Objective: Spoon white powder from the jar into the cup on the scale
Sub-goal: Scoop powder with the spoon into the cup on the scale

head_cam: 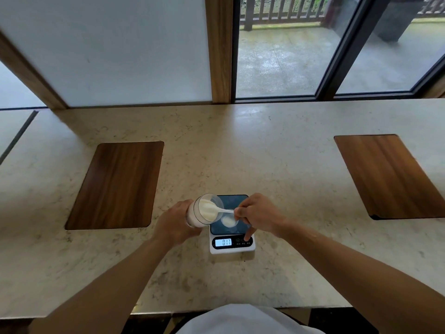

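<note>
Both forearms reach forward over the counter [265, 145]. The left hand [174, 224] grips the tilted jar [204, 212]; the right hand [258, 214] pinches the spoon [222, 210] above the scale [232, 249].

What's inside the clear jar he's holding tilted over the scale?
White powder banked along the lower side of the clear glass jar, with the white plastic spoon reaching into its mouth. The left hand covers the jar's base.

A clear, glossy jar [204, 213] and white plastic spoon [222, 209] sit at lower centre above a white plastic scale [232, 247] with a shiny dark platform; polished, mottled stone counter [265, 153] carries 2 satin wood-grain panels [115, 186]
</note>
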